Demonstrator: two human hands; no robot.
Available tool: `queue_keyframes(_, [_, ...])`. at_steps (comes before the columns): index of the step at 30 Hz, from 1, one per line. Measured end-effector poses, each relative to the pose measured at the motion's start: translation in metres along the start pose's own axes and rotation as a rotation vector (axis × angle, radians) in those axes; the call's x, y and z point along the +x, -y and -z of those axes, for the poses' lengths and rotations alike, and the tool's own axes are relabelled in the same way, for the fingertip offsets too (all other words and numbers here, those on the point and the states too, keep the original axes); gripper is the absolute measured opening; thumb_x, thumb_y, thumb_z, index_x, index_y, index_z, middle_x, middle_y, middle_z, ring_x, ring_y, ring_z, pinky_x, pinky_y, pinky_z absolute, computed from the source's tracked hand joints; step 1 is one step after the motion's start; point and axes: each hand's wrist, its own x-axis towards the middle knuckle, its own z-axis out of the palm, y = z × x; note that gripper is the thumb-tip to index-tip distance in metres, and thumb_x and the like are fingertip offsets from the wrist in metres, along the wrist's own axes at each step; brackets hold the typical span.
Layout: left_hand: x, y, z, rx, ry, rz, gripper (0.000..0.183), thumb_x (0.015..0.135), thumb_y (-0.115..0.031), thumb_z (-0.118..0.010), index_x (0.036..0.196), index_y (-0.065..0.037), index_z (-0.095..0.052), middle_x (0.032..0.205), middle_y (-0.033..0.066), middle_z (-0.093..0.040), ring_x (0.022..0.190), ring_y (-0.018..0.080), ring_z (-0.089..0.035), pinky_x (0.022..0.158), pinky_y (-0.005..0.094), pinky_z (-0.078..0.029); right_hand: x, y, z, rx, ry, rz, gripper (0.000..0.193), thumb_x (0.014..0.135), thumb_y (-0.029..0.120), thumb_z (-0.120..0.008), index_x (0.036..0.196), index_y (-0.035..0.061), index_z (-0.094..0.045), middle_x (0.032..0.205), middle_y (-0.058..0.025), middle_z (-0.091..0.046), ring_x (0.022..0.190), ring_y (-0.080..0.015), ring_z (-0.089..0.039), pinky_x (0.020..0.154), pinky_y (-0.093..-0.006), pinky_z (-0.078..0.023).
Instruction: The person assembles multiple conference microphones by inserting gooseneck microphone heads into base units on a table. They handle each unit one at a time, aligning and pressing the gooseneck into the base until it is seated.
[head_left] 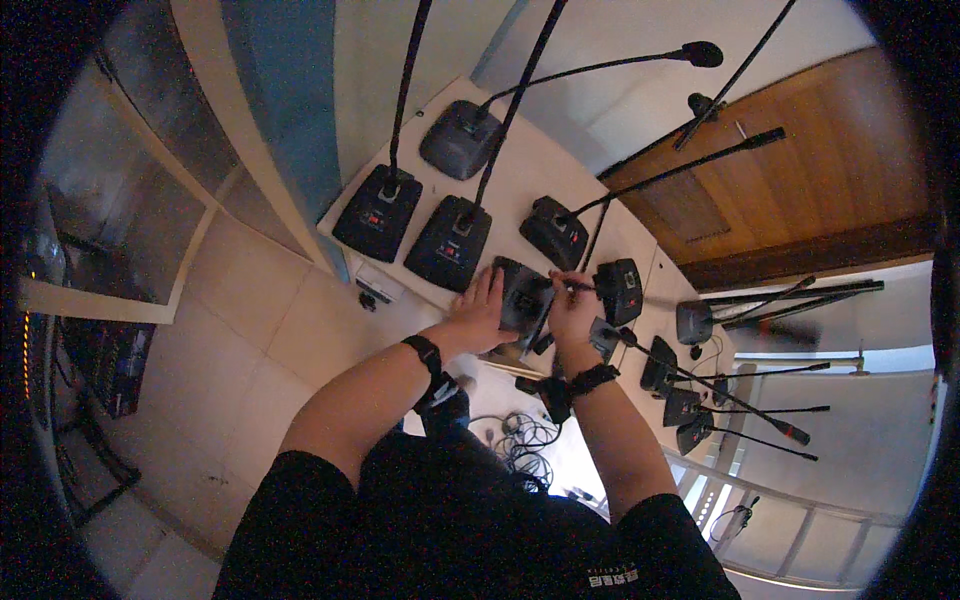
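Note:
A black desk microphone base [522,297] lies on the pale tabletop [408,283] near its front edge, between my two hands. My left hand [479,312] grips its left side, fingers laid along the edge and the thumb near the front. My right hand [571,312] is closed at its right side, with a thin dark thing at the fingers that I cannot make out. Close around stand more gooseneck microphones: one on the left [449,243], one behind [556,232], and a base [619,291] just right of my right hand.
More microphones stand at the far left [378,215], at the back [461,138] and along the table's right part [683,407]. Their long stems cross the space above the table. A coiled cable [527,448] lies below the front edge. A wooden door [790,165] is beyond.

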Motion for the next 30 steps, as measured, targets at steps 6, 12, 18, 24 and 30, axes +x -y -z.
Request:
queue_keyframes(6, [-0.007,-0.005,0.012,-0.028,0.047,-0.010,0.118,0.071,-0.046,-0.072,0.143,-0.007,0.012,0.150,0.0182,0.001,0.136,0.0397,-0.012,0.106,0.0553,-0.019,-0.005,0.002,0.012,0.089,0.024,0.055,0.005,0.087,-0.004,-0.052,0.089,-0.0007,-0.053,0.096,-0.0133,-0.064,0.092,-0.0196,-0.062,0.078,-0.0276,-0.047])
queue_keyframes(12, [-0.009,-0.008,0.021,-0.020,0.082,0.014,0.117,0.071,-0.045,-0.072,0.143,-0.007,0.012,0.150,0.0185,0.002,0.137,0.0374,-0.010,0.107,0.0532,-0.018,0.006,0.019,0.027,0.204,0.341,0.073,0.012,0.088,-0.010,-0.045,0.093,-0.0013,-0.052,0.100,-0.0147,-0.062,0.100,-0.0222,-0.060,0.087,-0.0314,-0.047])
queue_keyframes(18, [-0.006,-0.004,0.013,-0.023,0.061,0.005,0.117,0.071,-0.046,-0.071,0.143,-0.006,0.012,0.151,0.0183,0.002,0.137,0.0376,-0.010,0.107,0.0527,-0.017,0.005,0.007,0.024,0.303,0.282,-0.094,0.012,0.089,-0.010,-0.041,0.093,0.0006,-0.045,0.098,-0.0167,-0.062,0.101,-0.0249,-0.060,0.089,-0.0348,-0.047])
queue_keyframes(24, [-0.005,-0.007,0.013,-0.030,0.079,0.015,0.117,0.071,-0.045,-0.072,0.143,-0.007,0.011,0.150,0.0185,0.002,0.137,0.0393,-0.011,0.107,0.0525,-0.017,-0.015,-0.007,0.014,0.316,0.162,0.027,0.014,0.087,-0.011,-0.042,0.088,0.0032,-0.042,0.095,-0.0162,-0.061,0.099,-0.0266,-0.060,0.088,-0.0391,-0.048])
queue_keyframes(30, [-0.006,-0.004,0.013,-0.057,0.077,0.005,0.116,0.071,-0.044,-0.072,0.143,-0.008,0.012,0.151,0.0183,0.003,0.137,0.0396,-0.011,0.107,0.0531,-0.016,-0.002,0.008,0.028,0.176,0.172,-0.115,0.017,0.083,-0.012,-0.050,0.090,0.0021,-0.043,0.096,-0.0143,-0.060,0.095,-0.0238,-0.061,0.082,-0.0359,-0.051])
